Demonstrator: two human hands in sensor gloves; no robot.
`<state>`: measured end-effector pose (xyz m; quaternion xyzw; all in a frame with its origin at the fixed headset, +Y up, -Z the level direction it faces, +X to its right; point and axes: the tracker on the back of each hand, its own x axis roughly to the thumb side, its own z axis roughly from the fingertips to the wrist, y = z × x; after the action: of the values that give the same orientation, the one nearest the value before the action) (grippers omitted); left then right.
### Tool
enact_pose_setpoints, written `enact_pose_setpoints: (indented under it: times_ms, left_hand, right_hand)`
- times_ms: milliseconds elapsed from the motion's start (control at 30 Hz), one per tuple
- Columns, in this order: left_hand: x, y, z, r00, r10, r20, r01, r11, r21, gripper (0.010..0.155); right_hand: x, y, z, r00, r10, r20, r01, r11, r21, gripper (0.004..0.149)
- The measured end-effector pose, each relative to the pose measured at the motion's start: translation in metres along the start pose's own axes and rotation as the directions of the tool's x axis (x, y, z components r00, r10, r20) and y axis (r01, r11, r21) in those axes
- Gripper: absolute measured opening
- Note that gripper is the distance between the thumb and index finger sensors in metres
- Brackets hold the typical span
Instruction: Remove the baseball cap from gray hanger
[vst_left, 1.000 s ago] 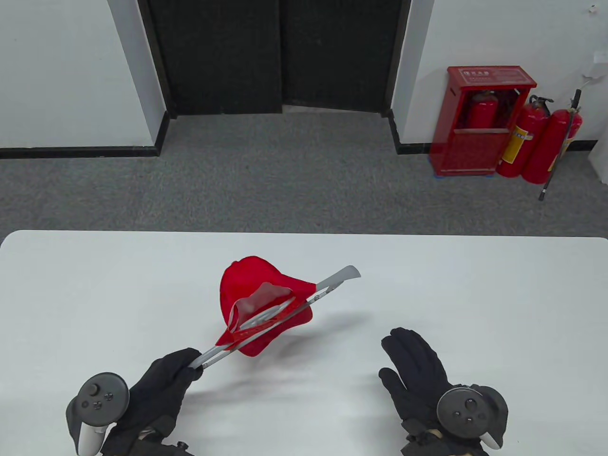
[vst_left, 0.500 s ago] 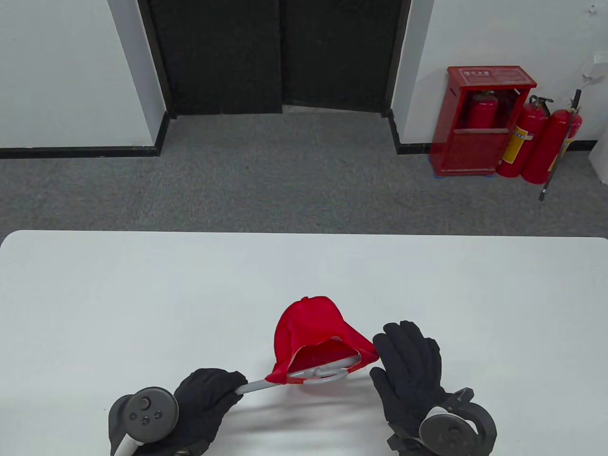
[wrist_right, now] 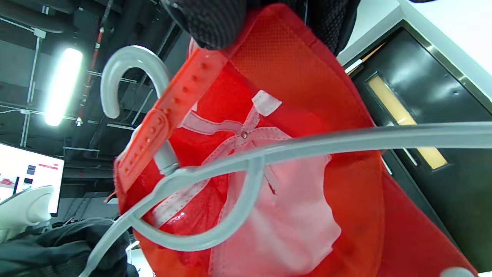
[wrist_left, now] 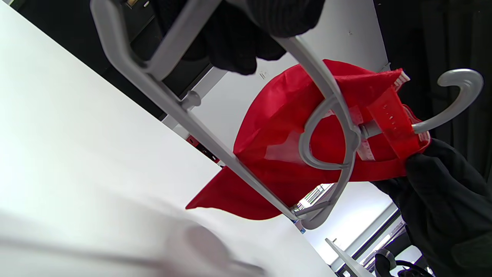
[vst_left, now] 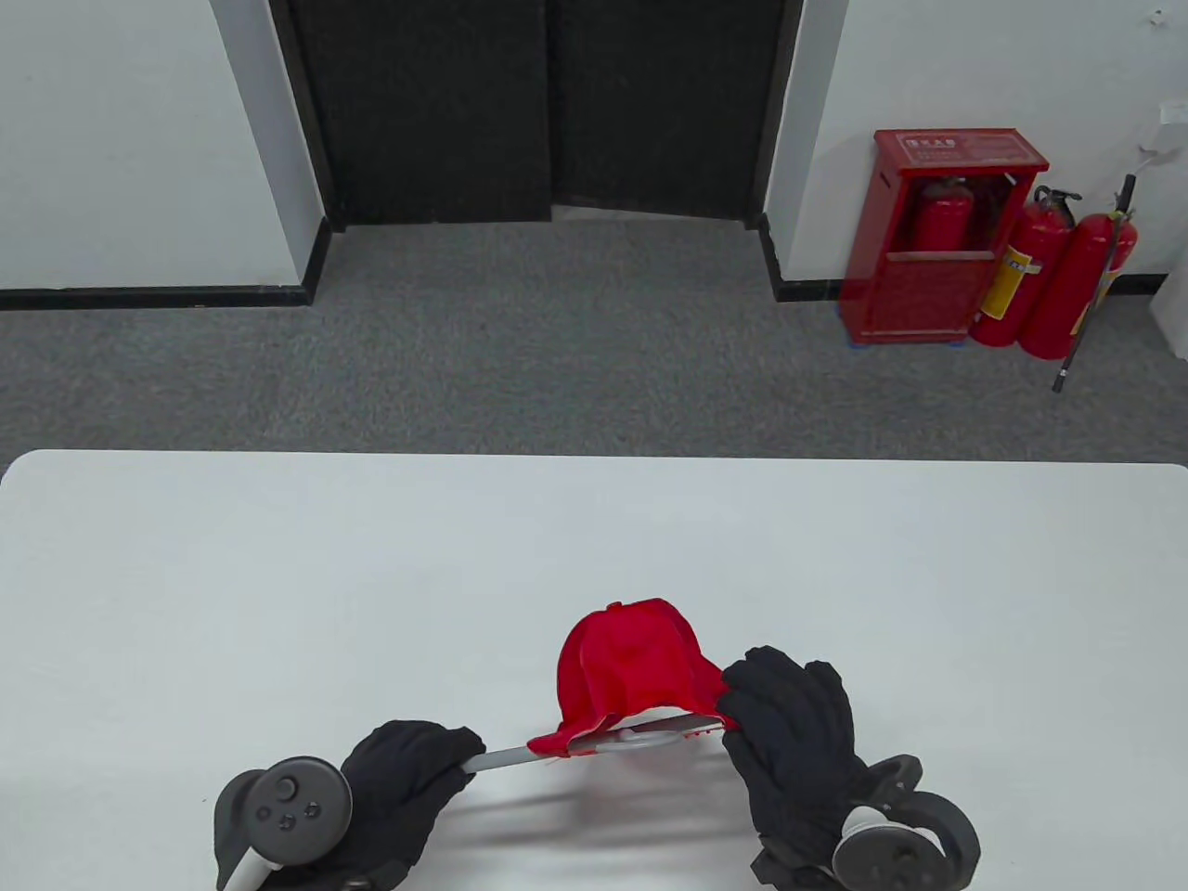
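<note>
Gray hanger (vst_left: pixel 520 756) lengthwise left-right

A smooth white tabletop (vst_left: pixel 278 557) fills the lower half of the table view. Past its far edge lies grey carpet (vst_left: pixel 520 343), meeting white walls (vst_left: pixel 121 139) with black skirting. A dark double door (vst_left: pixel 548 102) stands in the middle. By the right wall sits a red metal extinguisher cabinet (vst_left: pixel 947 241), with two red fire extinguishers (vst_left: pixel 1058 278) just beside it.
</note>
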<state>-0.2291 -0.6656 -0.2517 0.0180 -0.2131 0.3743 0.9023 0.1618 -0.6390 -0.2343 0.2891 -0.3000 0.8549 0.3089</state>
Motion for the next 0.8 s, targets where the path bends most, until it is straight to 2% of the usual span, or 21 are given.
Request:
enact_pose_setpoints:
  times_ms: [800]
  left_hand:
    - [0.001, -0.001, 0.0, 0.992, -0.128, -0.008, 0.128, 0.992, 0.023, 0.044]
  right_hand:
    - [0.029, -0.003, 0.0, 0.981, -0.035, 0.189, 0.047, 0.997, -0.063, 0.039]
